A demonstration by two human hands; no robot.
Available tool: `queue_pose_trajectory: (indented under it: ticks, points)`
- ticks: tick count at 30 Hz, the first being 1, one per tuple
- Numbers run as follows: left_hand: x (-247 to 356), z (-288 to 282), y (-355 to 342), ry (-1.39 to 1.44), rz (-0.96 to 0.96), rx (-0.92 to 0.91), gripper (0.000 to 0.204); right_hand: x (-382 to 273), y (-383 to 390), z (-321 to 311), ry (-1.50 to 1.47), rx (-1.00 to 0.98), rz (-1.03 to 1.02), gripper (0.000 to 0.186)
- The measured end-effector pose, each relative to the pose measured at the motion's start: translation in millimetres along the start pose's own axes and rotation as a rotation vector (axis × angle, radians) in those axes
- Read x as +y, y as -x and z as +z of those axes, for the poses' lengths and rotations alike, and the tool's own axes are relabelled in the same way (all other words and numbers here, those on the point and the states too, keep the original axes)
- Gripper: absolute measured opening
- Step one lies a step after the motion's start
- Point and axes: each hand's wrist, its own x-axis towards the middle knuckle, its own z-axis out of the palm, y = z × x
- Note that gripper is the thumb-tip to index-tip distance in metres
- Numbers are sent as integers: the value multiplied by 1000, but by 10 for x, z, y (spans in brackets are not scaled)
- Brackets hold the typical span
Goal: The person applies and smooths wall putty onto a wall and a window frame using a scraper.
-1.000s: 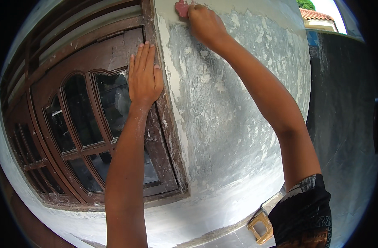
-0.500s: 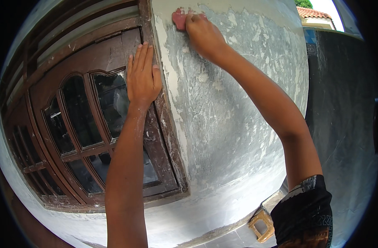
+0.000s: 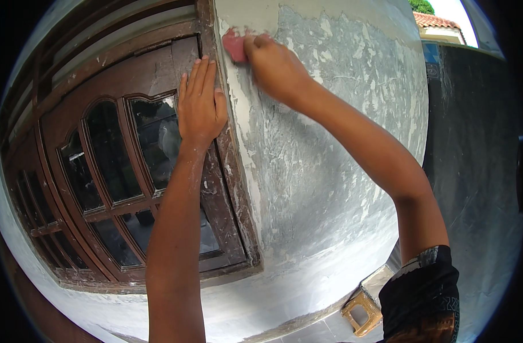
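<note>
High on the wall, my right hand grips a pinkish-red flat scraper, its fingers closed around one side. The scraper lies against the patchy grey and white wall, close beside the window's wooden frame. Flakes and pale smears of wall coating cover the surface around it. My left hand rests flat on the brown wooden window near its right edge, fingers stretched upward and holding nothing.
Dark glass panes fill the window on the left. Low at the right, a yellowish-brown plastic stool stands on the tiled floor near the wall's foot. A dark sheet-like surface hangs beyond the wall's right edge, with a tiled roof behind it.
My right hand has moved down and to the left with the scraper, nearer the window frame. The left hand stays in place on the wood.
</note>
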Motion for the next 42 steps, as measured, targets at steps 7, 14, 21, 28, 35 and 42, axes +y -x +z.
queue_pose_trajectory:
  ticks: [7,14,21,28,35,42]
  points:
    - [41,49,-61,13,13,9,53,350,-631,-297,-48,185,99,19]
    - [-23,-4,2,-16,-6,4,53,-134,10,50,-10,17,-40,32]
    - [49,46,-61,6,13,14,53,309,-633,-236,-9,123,79,22]
    - [-16,-47,9,-4,-23,8,54,-326,-52,-51,20,-1,-93,24]
    - [45,38,-55,10,9,18,53,137,-763,-316,-72,167,68,22]
    - [-12,-15,1,-8,-15,9,54,-265,-174,-33,50,19,-121,24]
